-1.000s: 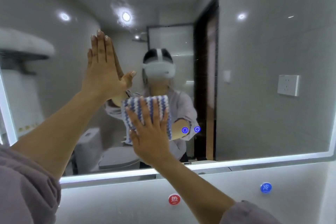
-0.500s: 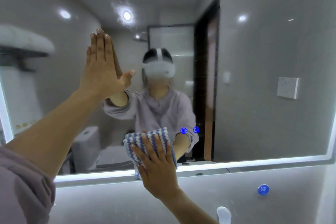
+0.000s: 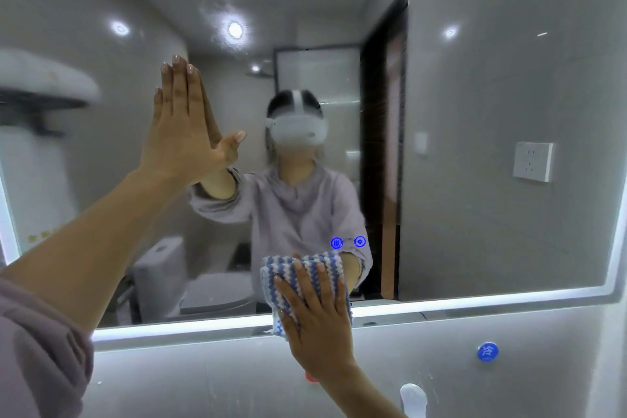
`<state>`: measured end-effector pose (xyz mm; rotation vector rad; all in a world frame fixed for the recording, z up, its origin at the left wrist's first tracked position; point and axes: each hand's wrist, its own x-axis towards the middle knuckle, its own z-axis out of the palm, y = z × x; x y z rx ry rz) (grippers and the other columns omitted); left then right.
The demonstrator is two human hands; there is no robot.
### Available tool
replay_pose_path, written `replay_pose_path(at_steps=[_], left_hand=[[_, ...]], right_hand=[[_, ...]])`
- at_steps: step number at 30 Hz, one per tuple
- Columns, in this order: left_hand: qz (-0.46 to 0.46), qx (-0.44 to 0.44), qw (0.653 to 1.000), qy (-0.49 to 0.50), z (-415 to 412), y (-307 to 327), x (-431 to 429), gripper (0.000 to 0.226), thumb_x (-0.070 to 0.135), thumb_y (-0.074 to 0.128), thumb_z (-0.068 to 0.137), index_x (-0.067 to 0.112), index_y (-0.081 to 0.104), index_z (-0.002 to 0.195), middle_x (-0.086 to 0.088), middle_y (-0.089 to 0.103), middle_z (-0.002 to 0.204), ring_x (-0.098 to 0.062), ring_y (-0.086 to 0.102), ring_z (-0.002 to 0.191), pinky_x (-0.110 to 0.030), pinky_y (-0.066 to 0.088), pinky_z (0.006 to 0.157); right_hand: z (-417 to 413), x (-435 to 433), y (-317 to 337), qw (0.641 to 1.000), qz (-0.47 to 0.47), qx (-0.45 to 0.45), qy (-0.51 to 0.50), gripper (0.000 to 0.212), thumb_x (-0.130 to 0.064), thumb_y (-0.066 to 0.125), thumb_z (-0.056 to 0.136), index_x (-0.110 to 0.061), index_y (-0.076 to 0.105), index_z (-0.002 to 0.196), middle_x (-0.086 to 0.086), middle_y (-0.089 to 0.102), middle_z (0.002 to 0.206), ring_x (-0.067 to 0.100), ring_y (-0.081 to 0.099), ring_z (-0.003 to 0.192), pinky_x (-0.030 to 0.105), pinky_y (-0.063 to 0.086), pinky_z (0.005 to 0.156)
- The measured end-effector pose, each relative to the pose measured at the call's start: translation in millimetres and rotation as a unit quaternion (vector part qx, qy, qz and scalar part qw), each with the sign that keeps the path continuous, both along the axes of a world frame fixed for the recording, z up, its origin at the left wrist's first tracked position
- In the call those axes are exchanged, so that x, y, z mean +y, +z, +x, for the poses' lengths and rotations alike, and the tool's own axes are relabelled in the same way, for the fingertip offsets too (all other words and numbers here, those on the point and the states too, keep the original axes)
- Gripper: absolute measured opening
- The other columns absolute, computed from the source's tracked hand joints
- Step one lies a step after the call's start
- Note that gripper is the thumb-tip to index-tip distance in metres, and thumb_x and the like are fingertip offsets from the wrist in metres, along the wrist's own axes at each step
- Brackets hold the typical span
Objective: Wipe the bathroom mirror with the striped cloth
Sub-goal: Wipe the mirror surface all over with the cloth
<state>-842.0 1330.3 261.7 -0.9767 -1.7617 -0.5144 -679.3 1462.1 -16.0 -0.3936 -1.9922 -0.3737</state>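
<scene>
The bathroom mirror (image 3: pixel 492 231) fills most of the view, with a lit strip along its lower edge. My right hand (image 3: pixel 317 322) lies flat, fingers spread, pressing the blue-and-white striped cloth (image 3: pixel 288 268) against the glass at the mirror's bottom edge, a little right of centre. The cloth's lower part hangs over the lit strip. My left hand (image 3: pixel 183 132) rests flat on the glass higher up at the left, fingers together and pointing up, holding nothing.
Two blue touch icons (image 3: pixel 347 243) glow on the glass just above the cloth. Below the mirror are a blue tap marker (image 3: pixel 487 351), a red one (image 3: pixel 311 378) partly behind my wrist, and a white tap top (image 3: pixel 412 395). The reflection shows a wall socket (image 3: pixel 532 161).
My right hand has slid the cloth down the glass from mid-height to the mirror's bottom edge. My left hand has stayed in place on the glass.
</scene>
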Motion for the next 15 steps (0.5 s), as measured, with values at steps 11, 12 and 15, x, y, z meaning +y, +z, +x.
replay_pose_path(at_steps=[11, 12, 15], left_hand=[[0.0, 0.0, 1.0, -0.001, -1, 0, 0, 0.107, 0.076, 0.025, 0.078, 0.002, -0.013, 0.146, -0.016, -0.014, 0.157, -0.027, -0.015, 0.144, -0.031, -0.017, 0.113], [-0.001, 0.0, 1.0, -0.003, -1, 0, 0, 0.107, 0.076, 0.025, 0.078, 0.003, -0.013, 0.146, -0.016, -0.015, 0.157, -0.026, -0.016, 0.144, -0.025, -0.023, 0.11], [-0.004, -0.002, 1.0, -0.009, -3, 0, 0, 0.108, 0.077, 0.025, 0.078, 0.004, -0.014, 0.146, -0.015, -0.016, 0.157, -0.024, -0.018, 0.144, -0.016, -0.029, 0.104]], right_hand=[[46, 46, -4, 0.998, -0.042, 0.031, -0.031, 0.065, -0.041, 0.039, 0.095, -0.032, 0.014, 0.155, -0.003, 0.008, 0.164, 0.031, 0.009, 0.15, 0.055, 0.011, 0.119], [52, 52, -3, 0.998, -0.044, 0.039, -0.035, 0.065, -0.041, 0.038, 0.096, -0.031, 0.014, 0.155, -0.002, 0.009, 0.164, 0.031, 0.007, 0.15, 0.054, 0.008, 0.12], [74, 73, -1, 0.996, -0.06, 0.054, -0.041, 0.058, -0.042, 0.027, 0.102, -0.029, 0.01, 0.155, 0.0, 0.003, 0.164, 0.034, 0.003, 0.15, 0.056, 0.006, 0.12]])
